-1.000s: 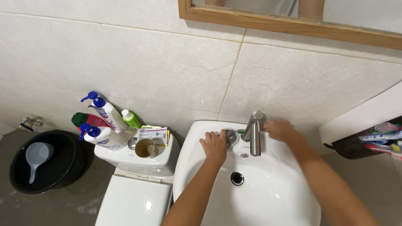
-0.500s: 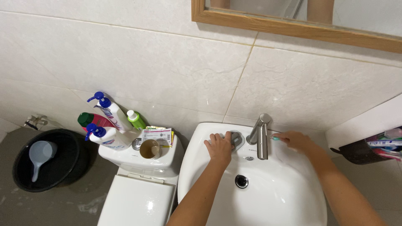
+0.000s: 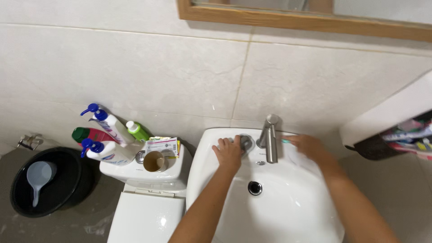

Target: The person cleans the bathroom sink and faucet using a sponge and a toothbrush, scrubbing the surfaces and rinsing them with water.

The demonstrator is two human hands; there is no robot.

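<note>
On the rim of the white ceramic sink [image 3: 202,153], the left hand [image 3: 228,152] presses fingers onto a grey round pad [image 3: 245,142] left of the steel tap [image 3: 269,139]. Right of the tap, the right hand [image 3: 310,147] is blurred, grip unclear. Beyond, left of the tap, a flat white-green packet [image 3: 162,146] lies on the cistern.

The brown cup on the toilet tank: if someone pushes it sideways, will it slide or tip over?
The brown cup stands upright and looks short and wide, so it would probably slide rather than tip. It seems empty, so likely light. The tank lid looks glossy, and the cup sits near its front edge, so a push might send it off.
</note>
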